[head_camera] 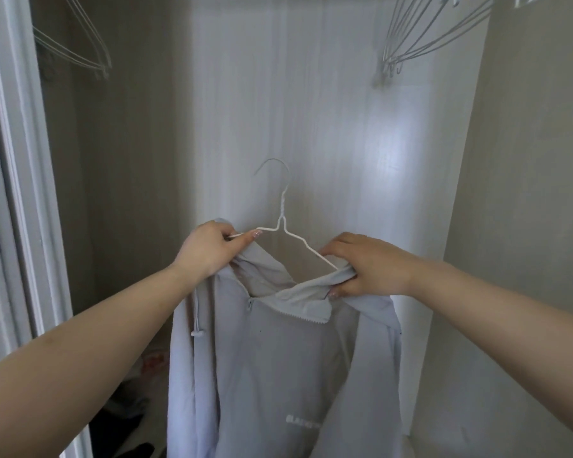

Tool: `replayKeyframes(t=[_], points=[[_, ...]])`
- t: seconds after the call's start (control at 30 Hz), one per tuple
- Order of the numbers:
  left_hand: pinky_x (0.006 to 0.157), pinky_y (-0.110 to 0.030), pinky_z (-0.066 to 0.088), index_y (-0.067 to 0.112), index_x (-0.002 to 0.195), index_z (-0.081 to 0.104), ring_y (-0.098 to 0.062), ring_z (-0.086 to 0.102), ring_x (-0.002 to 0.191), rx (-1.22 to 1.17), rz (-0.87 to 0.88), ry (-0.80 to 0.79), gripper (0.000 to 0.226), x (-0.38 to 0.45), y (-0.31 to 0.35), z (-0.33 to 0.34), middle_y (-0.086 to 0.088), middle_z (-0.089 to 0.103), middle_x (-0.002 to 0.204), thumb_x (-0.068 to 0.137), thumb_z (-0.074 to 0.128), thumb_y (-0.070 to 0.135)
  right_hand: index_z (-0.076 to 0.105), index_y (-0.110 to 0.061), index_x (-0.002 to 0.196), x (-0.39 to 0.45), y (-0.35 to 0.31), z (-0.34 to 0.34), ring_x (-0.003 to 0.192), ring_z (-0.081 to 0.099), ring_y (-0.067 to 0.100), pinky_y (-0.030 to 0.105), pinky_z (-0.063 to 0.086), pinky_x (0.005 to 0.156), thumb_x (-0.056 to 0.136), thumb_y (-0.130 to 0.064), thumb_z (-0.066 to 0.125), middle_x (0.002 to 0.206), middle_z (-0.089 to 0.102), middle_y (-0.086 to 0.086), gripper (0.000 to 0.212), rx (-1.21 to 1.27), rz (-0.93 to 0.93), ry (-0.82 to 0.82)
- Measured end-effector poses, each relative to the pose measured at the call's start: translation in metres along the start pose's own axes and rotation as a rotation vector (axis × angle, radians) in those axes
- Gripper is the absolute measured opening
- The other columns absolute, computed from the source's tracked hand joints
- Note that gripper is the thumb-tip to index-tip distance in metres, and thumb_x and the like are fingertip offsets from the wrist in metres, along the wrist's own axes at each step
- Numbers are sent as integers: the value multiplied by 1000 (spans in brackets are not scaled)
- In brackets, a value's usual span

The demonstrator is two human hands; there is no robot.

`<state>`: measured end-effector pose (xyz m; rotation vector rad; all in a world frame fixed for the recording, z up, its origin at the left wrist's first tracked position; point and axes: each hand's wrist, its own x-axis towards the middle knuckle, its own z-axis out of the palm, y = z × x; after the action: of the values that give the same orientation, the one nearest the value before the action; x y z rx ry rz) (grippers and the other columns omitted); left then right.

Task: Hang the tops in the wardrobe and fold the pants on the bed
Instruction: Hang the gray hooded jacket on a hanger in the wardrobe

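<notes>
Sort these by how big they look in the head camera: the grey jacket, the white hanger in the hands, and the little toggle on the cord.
1. Grey jacket, by far the largest.
2. White hanger; part of it is hidden inside the jacket.
3. Toggle, tiny.

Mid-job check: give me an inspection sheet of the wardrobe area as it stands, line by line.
Surface: nothing seen; no bed or table in view.
Job's things: grey zip hoodie partly on a white wire hanger, hook free, not on a rail.
Clutter: dark and pale items on the wardrobe floor, too dim to identify.
Grippers: left hand pinches hanger and fabric; right hand grips the hoodie's collar at the hanger arm.
Cables: nothing seen.
Surroundings: empty hangers upper left and upper right; pale back panel.
</notes>
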<state>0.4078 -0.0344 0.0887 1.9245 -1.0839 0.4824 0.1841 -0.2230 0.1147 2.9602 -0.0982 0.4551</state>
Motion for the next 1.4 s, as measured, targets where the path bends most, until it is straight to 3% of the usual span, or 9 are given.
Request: replayKeyframes(t=[0.13, 0.33, 0.5, 0.67, 0.8, 0.93, 1.0, 1.2, 1.4], points=[[57, -32, 28, 16, 51, 26, -13, 31, 50, -62, -1, 45, 60, 4, -14, -12, 4, 27, 49, 86, 60, 51, 64, -27, 87, -18, 14, -2, 72, 54, 3, 19, 37, 62, 84, -48, 63, 75, 58, -14, 21, 91, 7, 62], [57, -32, 30, 13, 51, 34, -16, 37, 54, -8, 70, -28, 58, 10, -25, -21, 1, 34, 51, 86, 58, 52, 50, -16, 63, -25, 18, -8, 54, 41, 6, 18, 30, 53, 93, -35, 58, 60, 45, -6, 36, 198, 28, -60], [57, -30, 34, 13, 52, 46, -16, 45, 55, 98, 74, -158, 56, 15, -21, -28, 0, 44, 53, 80, 60, 58, 42, -30, 61, -27, 23, -30, 68, 47, -1, 21, 28, 60, 95, -47, 43, 82, 46, -8, 38, -91, -12, -92], [50, -21, 26, 18, 45, 37, -6, 34, 46, -41, 40, -204, 56, 17, -9, -23, 9, 34, 44, 84, 63, 49, 69, -22, 94, 1, 15, -29, 101, 48, 23, 28, 32, 68, 93, -50, 44, 103, 50, 1, 38, -487, 145, 192], [52, -27, 27, 17, 48, 30, -10, 33, 47, -83, -60, -99, 61, 22, -3, -18, 8, 30, 44, 83, 61, 56, 60, -27, 110, 21, -14, -15, 96, 56, 22, 28, 39, 69, 90, -46, 49, 110, 58, 3, 29, -112, 351, 27], [57, -30, 34, 17, 45, 31, -17, 39, 51, -43, -140, -24, 65, 28, 3, -16, 4, 33, 44, 79, 60, 64, 66, -18, 96, 13, -27, -14, 75, 68, 20, 26, 54, 54, 96, -49, 40, 92, 69, 5, 39, 655, 450, 16], [60, -32, 39, 15, 47, 34, -21, 43, 54, 2, -178, -10, 66, 30, 3, -17, -1, 37, 48, 77, 58, 68, 67, -24, 91, 7, -28, -16, 76, 67, 12, 21, 51, 57, 92, -57, 42, 86, 69, -5, 42, 763, 422, 16], [68, -34, 44, 13, 66, 55, -24, 59, 76, 55, -164, -18, 59, 51, 13, -24, -2, 58, 68, 77, 54, 71, 44, -29, 70, 11, -26, -11, 66, 47, -3, 9, 34, 59, 97, -27, 49, 70, 50, -12, 27, 413, 193, 211], [104, -33, 32, 21, 143, 35, -25, 40, 134, 222, -169, -366, 92, 84, 23, -65, -3, 43, 146, 74, 38, 82, 61, -12, 93, 13, -24, -23, 76, 55, 5, 16, 37, 65, 97, -26, 48, 87, 64, 2, 20, 547, 169, 316]])
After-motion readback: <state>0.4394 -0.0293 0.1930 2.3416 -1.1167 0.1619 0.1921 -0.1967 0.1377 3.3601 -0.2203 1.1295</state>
